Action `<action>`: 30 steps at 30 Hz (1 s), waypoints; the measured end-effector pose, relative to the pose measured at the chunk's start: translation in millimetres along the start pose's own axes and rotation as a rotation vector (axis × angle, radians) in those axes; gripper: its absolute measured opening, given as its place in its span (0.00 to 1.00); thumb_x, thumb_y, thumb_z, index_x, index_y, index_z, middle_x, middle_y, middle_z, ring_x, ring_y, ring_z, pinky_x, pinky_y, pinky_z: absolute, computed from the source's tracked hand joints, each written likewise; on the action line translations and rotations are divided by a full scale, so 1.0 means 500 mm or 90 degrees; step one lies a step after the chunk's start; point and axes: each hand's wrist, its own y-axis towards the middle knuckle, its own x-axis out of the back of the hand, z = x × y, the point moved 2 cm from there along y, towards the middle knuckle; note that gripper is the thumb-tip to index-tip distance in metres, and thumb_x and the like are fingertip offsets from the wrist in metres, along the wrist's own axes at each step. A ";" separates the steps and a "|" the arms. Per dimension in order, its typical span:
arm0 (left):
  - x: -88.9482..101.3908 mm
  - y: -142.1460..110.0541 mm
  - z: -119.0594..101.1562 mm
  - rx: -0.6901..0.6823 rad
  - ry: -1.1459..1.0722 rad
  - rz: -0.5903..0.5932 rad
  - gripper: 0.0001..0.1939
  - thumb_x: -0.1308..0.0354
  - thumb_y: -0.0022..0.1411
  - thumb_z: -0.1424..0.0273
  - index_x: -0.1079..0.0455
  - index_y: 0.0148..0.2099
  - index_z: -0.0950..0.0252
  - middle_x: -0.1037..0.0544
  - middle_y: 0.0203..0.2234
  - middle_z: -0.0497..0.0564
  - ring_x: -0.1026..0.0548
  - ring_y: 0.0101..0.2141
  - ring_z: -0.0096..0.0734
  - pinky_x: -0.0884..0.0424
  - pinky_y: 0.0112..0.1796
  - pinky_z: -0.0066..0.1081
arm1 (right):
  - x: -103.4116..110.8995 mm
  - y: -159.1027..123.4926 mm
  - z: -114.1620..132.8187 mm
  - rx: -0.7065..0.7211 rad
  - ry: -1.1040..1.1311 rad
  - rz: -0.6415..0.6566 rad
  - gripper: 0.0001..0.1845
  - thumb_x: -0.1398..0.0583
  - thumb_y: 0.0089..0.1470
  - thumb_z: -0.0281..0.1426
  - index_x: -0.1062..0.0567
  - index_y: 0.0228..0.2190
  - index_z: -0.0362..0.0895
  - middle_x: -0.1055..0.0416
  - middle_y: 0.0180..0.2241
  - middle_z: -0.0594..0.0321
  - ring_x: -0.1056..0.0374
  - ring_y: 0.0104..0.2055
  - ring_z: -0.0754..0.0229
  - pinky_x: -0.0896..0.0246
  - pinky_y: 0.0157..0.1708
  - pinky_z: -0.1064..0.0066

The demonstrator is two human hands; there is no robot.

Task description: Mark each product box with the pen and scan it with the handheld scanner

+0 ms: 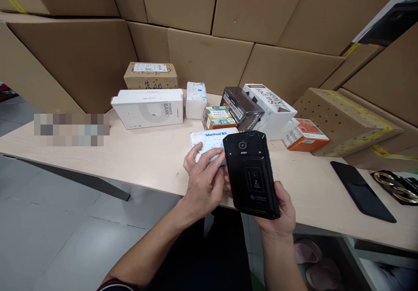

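My right hand (283,214) is wrapped round a black rugged handheld phone (250,186), held upright with its camera side towards me. My left hand (205,180) is closed on the near side of a white and pale blue pack of tissues (209,137) marked Manhua, which lies by the table's front edge. The fingertips of that hand come close to the phone's left edge. The phone hides the right end of the pack.
Behind the pack stand a small colourful box (220,117), another tissue pack (196,100), a power bank box (148,109), a brown carton (150,75), a black box (241,108), a white box (271,108) and an orange box (307,134). A black flat slab (362,191) lies right. Cardboard walls (209,55) enclose the back.
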 end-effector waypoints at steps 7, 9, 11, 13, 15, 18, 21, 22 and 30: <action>0.003 0.002 0.001 0.002 0.000 0.015 0.24 0.49 0.66 0.80 0.33 0.61 0.59 0.24 0.55 0.54 0.32 0.61 0.41 0.46 0.65 0.55 | -0.003 0.002 0.002 -0.001 0.011 0.003 0.20 0.38 0.54 0.50 0.18 0.40 0.49 0.17 0.41 0.57 0.27 0.57 0.42 0.41 0.63 0.37; 0.003 0.001 0.003 -0.005 -0.007 0.010 0.23 0.49 0.66 0.81 0.33 0.61 0.59 0.24 0.54 0.55 0.31 0.60 0.40 0.46 0.65 0.55 | -0.004 0.002 0.001 -0.005 0.006 0.006 0.21 0.38 0.54 0.50 0.18 0.39 0.49 0.17 0.41 0.56 0.28 0.58 0.42 0.41 0.63 0.37; 0.002 0.000 0.006 -0.007 -0.017 0.008 0.24 0.49 0.66 0.81 0.33 0.61 0.59 0.24 0.54 0.55 0.30 0.60 0.40 0.45 0.65 0.55 | -0.006 0.003 0.001 -0.006 0.003 0.007 0.21 0.38 0.54 0.50 0.18 0.38 0.48 0.17 0.42 0.55 0.28 0.58 0.42 0.41 0.63 0.38; 0.002 -0.001 0.008 -0.005 -0.024 0.004 0.24 0.49 0.66 0.80 0.33 0.61 0.57 0.24 0.54 0.54 0.31 0.60 0.41 0.45 0.65 0.56 | -0.007 0.003 0.002 -0.006 0.001 0.009 0.20 0.37 0.53 0.50 0.18 0.38 0.49 0.17 0.41 0.56 0.28 0.58 0.42 0.41 0.63 0.38; 0.002 -0.002 0.010 -0.004 -0.031 -0.003 0.24 0.48 0.66 0.80 0.33 0.60 0.56 0.24 0.54 0.54 0.31 0.60 0.41 0.44 0.65 0.56 | -0.008 0.004 0.002 -0.005 0.003 0.015 0.19 0.37 0.53 0.50 0.18 0.37 0.49 0.17 0.40 0.57 0.27 0.57 0.42 0.41 0.63 0.38; 0.003 -0.002 0.010 -0.008 -0.037 -0.006 0.24 0.48 0.66 0.80 0.33 0.60 0.57 0.24 0.54 0.55 0.31 0.60 0.42 0.44 0.64 0.57 | -0.007 0.004 0.004 0.003 0.005 0.020 0.18 0.36 0.53 0.49 0.17 0.35 0.50 0.17 0.38 0.58 0.26 0.56 0.43 0.41 0.63 0.38; 0.003 -0.002 0.010 -0.005 -0.037 -0.004 0.24 0.48 0.66 0.80 0.33 0.61 0.56 0.24 0.54 0.54 0.31 0.60 0.41 0.44 0.65 0.56 | -0.006 0.003 0.005 0.006 -0.004 0.010 0.18 0.36 0.53 0.50 0.17 0.36 0.50 0.16 0.36 0.58 0.25 0.55 0.42 0.41 0.63 0.37; 0.003 -0.002 0.010 -0.005 -0.036 -0.006 0.24 0.48 0.66 0.80 0.33 0.61 0.56 0.24 0.54 0.54 0.31 0.60 0.40 0.44 0.65 0.56 | -0.006 0.003 0.005 0.004 -0.003 0.009 0.19 0.36 0.52 0.50 0.17 0.36 0.50 0.16 0.37 0.58 0.25 0.54 0.42 0.41 0.63 0.37; 0.002 -0.003 0.009 -0.007 -0.023 -0.023 0.23 0.48 0.66 0.81 0.31 0.59 0.59 0.24 0.53 0.54 0.31 0.59 0.40 0.43 0.64 0.55 | -0.002 0.001 0.000 -0.009 0.014 0.022 0.19 0.37 0.53 0.48 0.18 0.40 0.50 0.17 0.40 0.58 0.25 0.55 0.43 0.40 0.63 0.39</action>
